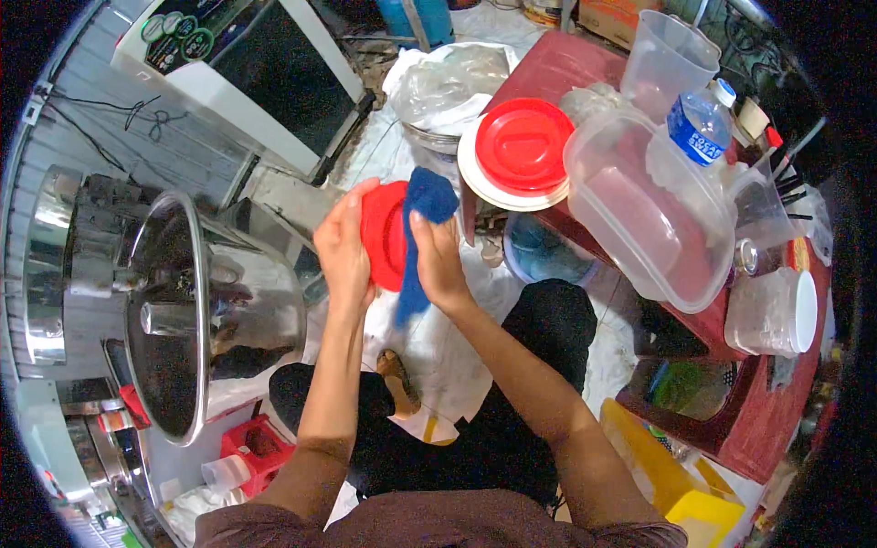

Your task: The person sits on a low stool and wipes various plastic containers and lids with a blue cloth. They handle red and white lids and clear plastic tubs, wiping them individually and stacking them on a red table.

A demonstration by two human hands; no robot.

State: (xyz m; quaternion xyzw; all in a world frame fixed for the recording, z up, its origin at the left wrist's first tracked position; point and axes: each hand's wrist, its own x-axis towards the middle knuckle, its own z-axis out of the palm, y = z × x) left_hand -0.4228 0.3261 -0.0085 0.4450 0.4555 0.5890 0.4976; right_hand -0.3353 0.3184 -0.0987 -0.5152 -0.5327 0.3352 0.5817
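My left hand point(344, 243) grips the left edge of a round red plastic lid point(381, 236), held up in front of me. In my right hand point(438, 260) is a dark blue cloth point(429, 195), pressed against the right side of that lid and covering part of it. The cloth's lower end hangs below my fingers. Just right of my hands, another red lid point(526, 145) lies on top of a white round lid point(514, 198) at the corner of a red table. What lies under the white lid is hidden.
On the red table point(555, 61) are a clear plastic tub point(651, 212), a Pocari Sweat bottle point(699, 127), a measuring jug point(668, 58) and a white-lidded jar point(771, 312). A large steel drum point(253, 301) stands at left. Below the table edge sits a basin point(548, 250).
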